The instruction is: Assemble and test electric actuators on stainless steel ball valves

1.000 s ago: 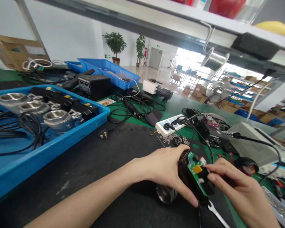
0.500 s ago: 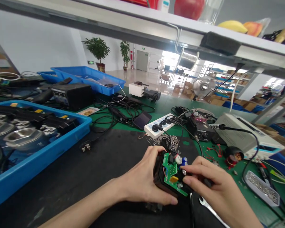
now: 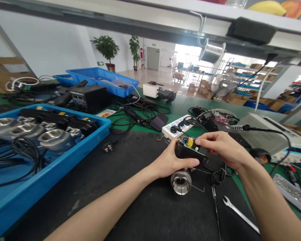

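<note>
My left hand (image 3: 168, 160) is wrapped around a black actuator housing (image 3: 189, 153), thumb along its near side. A green circuit board (image 3: 200, 154) with a yellow component (image 3: 190, 143) and other small parts sits on top of the housing. The fingers of my right hand (image 3: 219, 147) pinch at the board's right part; their tips partly hide what they hold. Below the housing, a metal valve body (image 3: 181, 182) with a round threaded opening faces me on the black mat (image 3: 140, 207).
An open-end wrench (image 3: 240, 216) and a black cable (image 3: 217, 177) lie to the right. Blue tray (image 3: 107, 129) on the left holds several valves. Behind my hands are a white power strip (image 3: 174, 129) and a bench instrument (image 3: 263, 134). A shelf (image 3: 165, 20) spans overhead.
The view has shifted. The housing is now farther from me and tipped, showing its near side, and the metal valve body below has come into sight. Both hands remain on the assembly.
</note>
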`<move>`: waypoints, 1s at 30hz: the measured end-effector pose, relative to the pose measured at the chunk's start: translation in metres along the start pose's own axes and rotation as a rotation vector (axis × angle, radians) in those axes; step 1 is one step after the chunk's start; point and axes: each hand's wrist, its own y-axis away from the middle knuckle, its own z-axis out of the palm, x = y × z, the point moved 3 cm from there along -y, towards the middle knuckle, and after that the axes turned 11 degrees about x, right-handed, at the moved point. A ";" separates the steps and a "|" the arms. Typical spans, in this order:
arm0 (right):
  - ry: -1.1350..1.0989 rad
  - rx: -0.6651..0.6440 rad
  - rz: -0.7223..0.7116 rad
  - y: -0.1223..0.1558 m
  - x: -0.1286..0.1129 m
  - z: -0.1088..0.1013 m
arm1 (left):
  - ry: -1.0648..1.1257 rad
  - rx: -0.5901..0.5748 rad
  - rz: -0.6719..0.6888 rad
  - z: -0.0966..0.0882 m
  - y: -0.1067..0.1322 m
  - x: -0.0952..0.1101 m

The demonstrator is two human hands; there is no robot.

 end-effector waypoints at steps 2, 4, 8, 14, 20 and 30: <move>-0.028 0.001 0.019 0.000 0.006 0.002 | 0.016 0.004 0.004 -0.001 0.003 0.001; -0.053 0.007 0.037 -0.001 0.011 0.003 | 0.036 0.012 0.007 -0.002 0.005 0.003; -0.096 0.025 0.067 -0.004 0.016 0.004 | 0.106 0.001 -0.029 -0.001 0.006 0.007; -0.126 0.041 0.081 -0.005 0.016 0.006 | 0.116 -0.005 -0.053 -0.001 0.003 0.003; -0.134 0.053 0.088 -0.005 0.016 0.007 | 0.079 0.021 -0.040 -0.003 0.002 -0.003; -0.137 0.054 0.089 -0.003 0.015 0.006 | 0.069 0.021 -0.033 -0.003 0.003 -0.003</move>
